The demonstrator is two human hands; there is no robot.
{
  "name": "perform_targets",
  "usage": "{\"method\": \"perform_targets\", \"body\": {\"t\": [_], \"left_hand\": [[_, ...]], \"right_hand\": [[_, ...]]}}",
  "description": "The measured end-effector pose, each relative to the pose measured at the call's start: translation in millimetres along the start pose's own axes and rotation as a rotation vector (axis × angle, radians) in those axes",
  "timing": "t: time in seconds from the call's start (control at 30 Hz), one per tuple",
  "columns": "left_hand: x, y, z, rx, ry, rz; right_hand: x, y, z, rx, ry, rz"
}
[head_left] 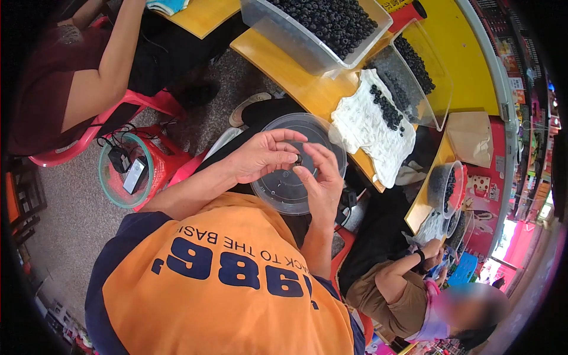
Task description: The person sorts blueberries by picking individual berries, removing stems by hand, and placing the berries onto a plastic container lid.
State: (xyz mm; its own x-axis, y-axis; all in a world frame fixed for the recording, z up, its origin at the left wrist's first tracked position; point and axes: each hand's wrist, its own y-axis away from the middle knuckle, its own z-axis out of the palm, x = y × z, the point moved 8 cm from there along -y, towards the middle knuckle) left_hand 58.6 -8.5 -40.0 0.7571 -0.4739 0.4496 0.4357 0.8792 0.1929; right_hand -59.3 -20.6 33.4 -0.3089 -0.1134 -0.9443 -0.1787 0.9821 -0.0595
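My left hand (264, 157) and my right hand (321, 177) meet over a round clear plastic tub (278, 198) on my lap. Between their fingertips is a small dark round piece (298, 160), partly hidden by the thumbs and fingers. The left thumb and fingers come together at its left side, and the right thumb and fingers close in from the right. Beyond the tub, several small black pieces (387, 107) lie on a white cloth (371, 135) at the table's edge.
A large clear bin (290, 36) of black pieces and a tilted clear box (441, 89) stand on the yellow table (266, 58). One person (97, 77) sits at the left, another (390, 290) at the lower right. A green-rimmed basket (110, 192) holds a phone and cables.
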Motion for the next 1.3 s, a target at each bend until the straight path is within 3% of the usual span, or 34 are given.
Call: {"method": "perform_targets", "body": {"t": [0.07, 0.1, 0.2, 0.5, 0.7, 0.77, 0.83, 1.2, 1.3], "left_hand": [[-0.9, 0.3, 1.4, -0.020, 0.010, -0.013], [-2.1, -0.3, 3.4, -0.042, 0.020, -0.028], [-4.6, 3.1, 2.4, -0.081, 0.025, -0.042], [-21.1, 3.2, -8.8, 0.007, 0.004, -0.102], [-37.3, -5.7, -21.9, 0.158, 0.110, -0.103], [-30.1, -8.1, -17.0, 0.193, 0.098, -0.077], [-24.7, -10.0, -16.9, 0.202, 0.086, -0.056], [-35.2, -11.3, 1.7, 0.328, -0.302, 0.013], [-23.2, -11.3, -10.5, 0.386, -0.307, 0.085]], "right_hand": [[-3.4, 1.4, 11.8, -0.155, -0.053, -0.112], [-0.2, 3.3, 16.5, -0.213, -0.096, -0.063], [2.7, 7.6, 18.7, -0.207, -0.096, -0.081], [2.7, 19.9, 19.6, -0.041, 0.079, -0.218], [39.7, 18.6, 11.8, -0.016, -0.119, 0.072], [14.6, 19.5, -0.6, 0.093, 0.069, -0.174], [22.9, 22.9, -12.0, 0.158, -0.009, -0.125], [23.9, 36.6, -44.9, 0.309, 0.112, -0.174], [31.6, 40.6, -51.7, 0.375, -0.036, -0.101]]}}
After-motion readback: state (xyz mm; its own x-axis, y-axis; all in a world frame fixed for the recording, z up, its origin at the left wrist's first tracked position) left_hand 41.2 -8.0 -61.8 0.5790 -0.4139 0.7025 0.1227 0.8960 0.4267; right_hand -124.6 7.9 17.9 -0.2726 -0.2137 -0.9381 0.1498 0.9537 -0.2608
